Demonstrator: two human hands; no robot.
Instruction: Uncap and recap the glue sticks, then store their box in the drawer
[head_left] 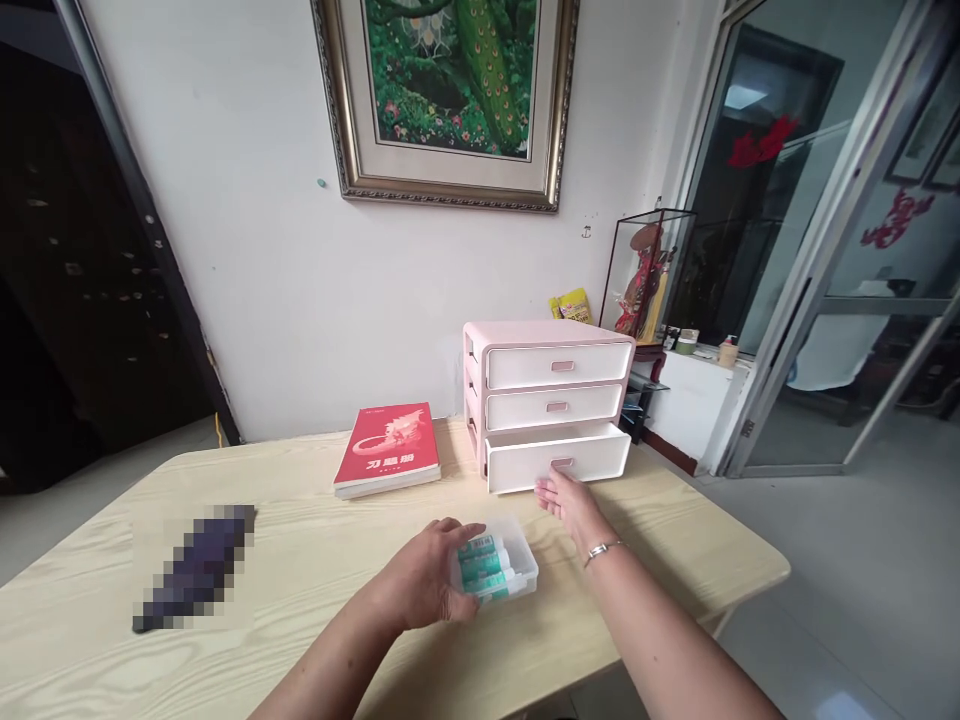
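1. Fingers of left hand wrapped round the near-left end of a clear box, thumb over its top edge; grip closed on the box.
2. Box resting on the table, near the middle, slightly right; green-labelled tubes packed side by side inside, long axes roughly left to right, a little tilted.
3. Fingers of right hand straight and close together, holding nothing; tips at the front of the bottom drawer, just under its handle; touching or just short of it, cannot tell.
4. Bottom drawer standing a little further out than the two above it in the pink drawer unit.
5. Key relation: drawer far and right of the box, close by; right hand between the two and nearer the drawer; left hand alone on the box.
6. Elsewhere: red book left of the drawer unit; blurred dark object at near left, well apart.
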